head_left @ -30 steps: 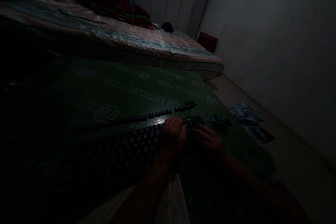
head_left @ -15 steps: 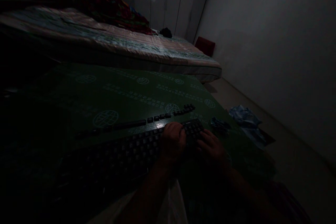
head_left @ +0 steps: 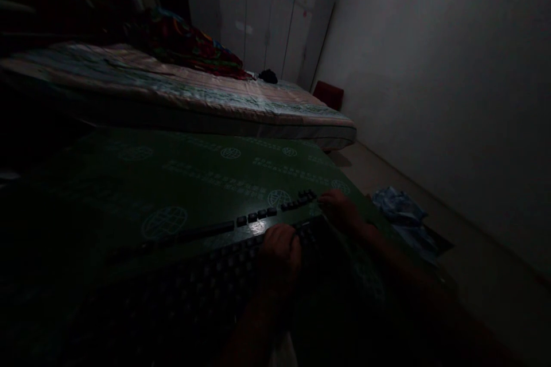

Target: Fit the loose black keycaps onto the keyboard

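A black keyboard (head_left: 185, 287) lies on the green table, its near part lost in the dark. My left hand (head_left: 282, 246) is on its right half, fingers curled down and closed against it. Beyond the keyboard, loose black keycaps (head_left: 258, 216) form a line, with a long space bar (head_left: 206, 232) among them. Several more keycaps (head_left: 307, 195) are clustered at the line's right end. Right beside that cluster is my right hand (head_left: 338, 206), fingers together in a pinch; whatever may be between the fingertips is too dark to make out.
The green tabletop (head_left: 224, 180) carries printed globes and lettering. Behind it stands a bed (head_left: 258, 109) with a red patterned blanket (head_left: 185, 49). Crumpled bluish cloth (head_left: 398, 209) lies right of the table. A pale wall (head_left: 430, 69) rises on the right.
My right hand has moved from the keyboard's right end up to the far end of the keycap line. My left hand remains on the keyboard. The view has tilted upward.
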A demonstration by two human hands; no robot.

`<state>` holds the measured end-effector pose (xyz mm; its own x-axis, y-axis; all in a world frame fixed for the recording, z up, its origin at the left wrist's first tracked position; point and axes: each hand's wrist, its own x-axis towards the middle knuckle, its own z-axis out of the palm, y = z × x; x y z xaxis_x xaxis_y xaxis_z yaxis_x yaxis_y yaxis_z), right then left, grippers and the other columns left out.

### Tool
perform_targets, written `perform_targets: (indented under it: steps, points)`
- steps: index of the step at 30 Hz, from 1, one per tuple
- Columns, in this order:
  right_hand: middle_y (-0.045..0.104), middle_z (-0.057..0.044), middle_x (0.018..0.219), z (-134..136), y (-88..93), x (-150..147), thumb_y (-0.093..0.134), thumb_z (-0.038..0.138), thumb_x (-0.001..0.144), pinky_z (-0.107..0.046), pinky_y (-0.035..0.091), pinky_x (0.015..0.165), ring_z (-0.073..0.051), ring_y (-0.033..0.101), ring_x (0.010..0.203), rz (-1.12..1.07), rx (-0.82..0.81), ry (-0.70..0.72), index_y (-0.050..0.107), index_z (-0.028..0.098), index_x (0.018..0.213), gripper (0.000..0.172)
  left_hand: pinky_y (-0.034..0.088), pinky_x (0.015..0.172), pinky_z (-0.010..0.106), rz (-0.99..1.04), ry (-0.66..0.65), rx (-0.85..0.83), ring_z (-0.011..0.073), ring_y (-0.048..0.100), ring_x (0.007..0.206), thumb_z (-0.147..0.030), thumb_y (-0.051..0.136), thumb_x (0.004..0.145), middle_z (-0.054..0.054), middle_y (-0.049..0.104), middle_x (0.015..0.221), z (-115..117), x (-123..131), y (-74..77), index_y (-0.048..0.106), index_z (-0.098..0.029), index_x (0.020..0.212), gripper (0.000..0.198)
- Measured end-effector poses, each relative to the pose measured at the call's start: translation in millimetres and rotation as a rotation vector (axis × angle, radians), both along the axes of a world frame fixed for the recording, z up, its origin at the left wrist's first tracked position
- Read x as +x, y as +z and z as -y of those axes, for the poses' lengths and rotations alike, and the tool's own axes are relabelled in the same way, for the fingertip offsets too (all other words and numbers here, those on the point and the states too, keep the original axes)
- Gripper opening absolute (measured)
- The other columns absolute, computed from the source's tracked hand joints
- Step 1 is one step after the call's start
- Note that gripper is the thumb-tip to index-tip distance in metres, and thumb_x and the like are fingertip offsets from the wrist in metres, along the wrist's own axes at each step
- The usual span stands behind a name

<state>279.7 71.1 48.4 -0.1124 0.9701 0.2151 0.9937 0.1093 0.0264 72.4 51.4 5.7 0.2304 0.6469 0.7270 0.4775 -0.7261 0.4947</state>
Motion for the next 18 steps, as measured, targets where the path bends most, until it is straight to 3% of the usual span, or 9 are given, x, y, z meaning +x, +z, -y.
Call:
perform_targets:
  steps: [4,8,18]
  points:
    - [0.066,-0.009,0.095,-44,6.2,-1,0.045,0.018,0.087,-0.023,0.043,0.073,-0.017,0.059,0.090,0.047,-0.108,0.012,0.070,0.018,0.089,0.025,0.052,0.073,0.033,-0.001,-0.008,0.017,0.0201,0.060,0.080,-0.008,0.046,0.082,0.006,0.064,0.079,0,-1,-1.8,0.056,-0.016,0.082,0.013]
    - [0.067,-0.009,0.099,-75,6.8,-3,0.048,0.015,0.082,-0.021,0.041,0.070,-0.017,0.060,0.092,0.099,-0.224,0.021,0.070,0.018,0.097,0.026,0.052,0.075,0.033,0.011,-0.018,0.030,0.0198,0.059,0.080,-0.008,0.046,0.083,0.007,0.064,0.080,2,-2,-0.2,0.056,-0.015,0.084,0.012]
    - [0.069,-0.008,0.099,-103,12.6,-13,0.061,0.024,0.078,-0.020,0.043,0.072,-0.019,0.063,0.091,0.223,-0.414,0.035,0.071,0.021,0.098,0.023,0.052,0.077,0.034,0.040,-0.059,-0.079,0.0199,0.057,0.082,-0.007,0.045,0.083,0.006,0.061,0.079,6,0,-1.4,0.055,-0.015,0.081,0.013]
